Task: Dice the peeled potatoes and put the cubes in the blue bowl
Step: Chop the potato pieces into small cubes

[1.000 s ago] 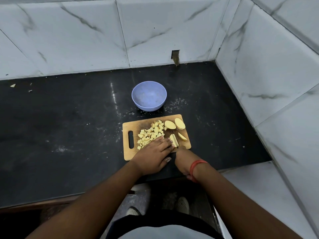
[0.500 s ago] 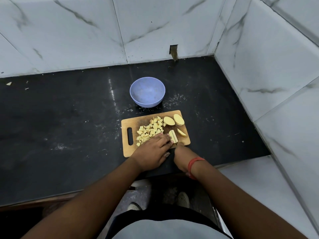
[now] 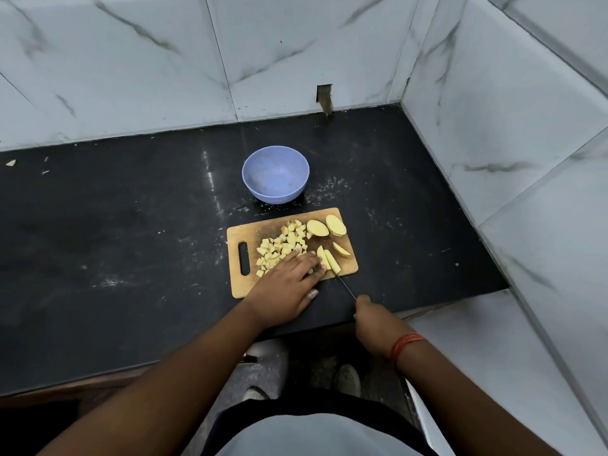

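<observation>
Roughly centered on the black countertop [image 3: 131, 245] sat a wooden cutting board [image 3: 250, 235], handle slot to the left. Left hand [image 3: 286, 284] lay palm down across the board's near edge, fingers straight and close together, fingertips pressing onto the potato strips [image 3: 329, 260] at the board's near right part; thumb stuck out over the counter off the board. Right hand [image 3: 375, 319] was off the board, over the counter's front edge, fingers curled round the handle of a knife [image 3: 345, 284]; handle itself hidden inside the fist. Thin blade ran up and left from the fist, tip at the board's near edge just beside the strips; contact with the potato could not be told. Red thread band [image 3: 406, 345] on the right wrist. Pile of diced potato cubes [image 3: 279, 246] covered the board's middle, partly under the left fingers. Two potato halves [image 3: 325, 227] lay at the board's far right corner, cut faces up, touching each other; one more potato wedge [image 3: 341, 250] lay just right of the strips. Blue bowl [image 3: 275, 174] stood on the counter just beyond the board, apart from it, no cubes visible inside. White specks scattered on the counter around bowl and board. Marble-look wall tiles [image 3: 131, 77] behind and to the right. Small scrap [image 3: 11, 163] at far left of the counter.
</observation>
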The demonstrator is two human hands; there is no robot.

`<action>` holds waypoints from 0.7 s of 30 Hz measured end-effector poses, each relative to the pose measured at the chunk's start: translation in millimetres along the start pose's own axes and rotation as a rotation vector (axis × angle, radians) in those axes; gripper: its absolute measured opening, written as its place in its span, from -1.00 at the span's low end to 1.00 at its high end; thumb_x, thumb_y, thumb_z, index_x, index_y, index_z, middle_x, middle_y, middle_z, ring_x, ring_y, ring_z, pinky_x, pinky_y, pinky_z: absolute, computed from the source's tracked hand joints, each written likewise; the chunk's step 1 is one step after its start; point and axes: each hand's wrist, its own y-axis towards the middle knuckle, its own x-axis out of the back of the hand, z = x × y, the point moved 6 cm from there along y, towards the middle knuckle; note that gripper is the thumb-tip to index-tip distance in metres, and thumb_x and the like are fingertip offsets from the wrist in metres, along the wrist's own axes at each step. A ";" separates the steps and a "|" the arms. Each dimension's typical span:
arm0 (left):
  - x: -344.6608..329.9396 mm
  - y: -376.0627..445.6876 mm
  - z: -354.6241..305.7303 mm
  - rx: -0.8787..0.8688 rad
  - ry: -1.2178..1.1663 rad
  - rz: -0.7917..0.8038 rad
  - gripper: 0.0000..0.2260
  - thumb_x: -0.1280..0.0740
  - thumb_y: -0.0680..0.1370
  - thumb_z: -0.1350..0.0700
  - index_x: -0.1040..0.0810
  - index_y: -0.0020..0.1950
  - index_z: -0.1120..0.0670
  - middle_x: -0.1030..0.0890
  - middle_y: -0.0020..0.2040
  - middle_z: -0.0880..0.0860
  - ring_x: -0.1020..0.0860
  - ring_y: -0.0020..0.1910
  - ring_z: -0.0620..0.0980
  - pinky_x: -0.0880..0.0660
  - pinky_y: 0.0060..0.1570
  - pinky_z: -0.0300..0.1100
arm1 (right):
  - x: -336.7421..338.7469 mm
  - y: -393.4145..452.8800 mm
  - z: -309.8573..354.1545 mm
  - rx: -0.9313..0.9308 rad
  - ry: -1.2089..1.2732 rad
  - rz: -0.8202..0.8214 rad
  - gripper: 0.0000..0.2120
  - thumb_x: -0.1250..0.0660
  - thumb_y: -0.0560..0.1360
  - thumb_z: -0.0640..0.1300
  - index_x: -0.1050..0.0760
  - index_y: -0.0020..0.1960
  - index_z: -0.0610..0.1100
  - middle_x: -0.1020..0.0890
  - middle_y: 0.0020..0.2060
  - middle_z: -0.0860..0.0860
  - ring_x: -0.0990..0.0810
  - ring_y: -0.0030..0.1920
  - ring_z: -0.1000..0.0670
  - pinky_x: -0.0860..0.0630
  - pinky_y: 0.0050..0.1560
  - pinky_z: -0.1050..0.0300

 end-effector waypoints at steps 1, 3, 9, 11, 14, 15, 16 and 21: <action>-0.8 -0.5 -0.4 0.009 -0.003 0.003 -0.56 -0.18 0.67 -0.06 -0.41 0.51 0.09 -0.40 0.48 0.14 -0.30 0.51 0.10 -0.15 0.56 0.07 | 0.4 0.2 1.6 0.005 0.008 -0.014 -0.82 -0.12 0.59 -0.29 -0.27 0.19 -0.26 -0.61 -0.02 -0.23 -0.62 -0.08 -0.13 -0.49 -0.12 0.04; -2.0 0.0 -2.3 0.031 -0.015 0.008 -0.54 -0.17 0.67 -0.06 -0.37 0.53 0.08 -0.36 0.50 0.14 -0.28 0.53 0.10 -0.12 0.57 0.05 | 3.3 2.7 6.2 -0.003 0.044 -0.064 -0.85 -0.11 0.60 -0.26 -0.27 0.16 -0.24 -0.60 -0.04 -0.22 -0.61 -0.09 -0.14 -0.43 -0.17 0.06; 0.3 -1.8 -6.5 0.077 -0.043 -0.013 -0.52 -0.17 0.67 -0.06 -0.31 0.56 0.10 -0.34 0.51 0.15 -0.28 0.52 0.10 0.00 0.57 -0.05 | 18.3 4.2 18.4 0.024 0.080 -0.146 -0.87 -0.08 0.62 -0.23 -0.27 0.15 -0.21 -0.59 -0.05 -0.20 -0.60 -0.07 -0.15 -0.39 -0.19 0.07; 0.5 -3.6 -6.6 0.069 -0.043 -0.008 -0.51 -0.16 0.67 -0.07 -0.30 0.56 0.12 -0.34 0.52 0.14 -0.28 0.53 0.08 0.01 0.57 -0.05 | 21.7 7.8 20.9 0.013 0.065 -0.122 -0.84 -0.07 0.61 -0.23 -0.27 0.18 -0.22 -0.59 0.01 -0.22 -0.60 0.00 -0.17 -0.40 -0.14 0.05; 0.7 -1.9 -6.0 0.060 -0.044 0.002 -0.50 -0.16 0.67 -0.06 -0.29 0.56 0.14 -0.34 0.52 0.14 -0.27 0.53 0.08 0.02 0.58 -0.03 | 22.0 15.2 24.4 -0.021 0.061 -0.071 -0.76 -0.09 0.60 -0.24 -0.26 0.26 -0.23 -0.58 0.07 -0.22 -0.59 0.05 -0.18 -0.42 -0.10 0.02; 1.0 -1.0 -5.8 0.057 -0.043 0.006 -0.50 -0.16 0.67 -0.06 -0.30 0.56 0.14 -0.35 0.51 0.15 -0.27 0.53 0.08 0.01 0.58 -0.02 | 21.9 16.6 25.3 -0.033 0.057 -0.063 -0.73 -0.09 0.60 -0.24 -0.25 0.29 -0.23 -0.58 0.07 -0.22 -0.59 0.05 -0.17 -0.43 -0.09 0.02; 1.0 -0.2 -5.4 0.052 -0.041 0.010 -0.51 -0.16 0.68 -0.06 -0.31 0.56 0.14 -0.36 0.51 0.15 -0.27 0.53 0.08 0.01 0.58 -0.01 | 21.1 17.9 25.5 -0.044 0.051 -0.054 -0.71 -0.10 0.60 -0.25 -0.24 0.31 -0.23 -0.58 0.08 -0.21 -0.60 0.05 -0.16 -0.43 -0.10 0.02; -1.2 0.2 -2.8 0.037 -0.028 0.027 -0.52 -0.11 0.67 -0.08 -0.36 0.54 0.12 -0.41 0.48 0.12 -0.28 0.53 0.09 -0.03 0.58 0.04 | 19.9 20.2 29.4 -0.061 0.017 -0.038 -0.65 -0.10 0.58 -0.27 -0.21 0.36 -0.23 -0.56 0.13 -0.21 -0.59 0.08 -0.17 -0.44 -0.09 0.03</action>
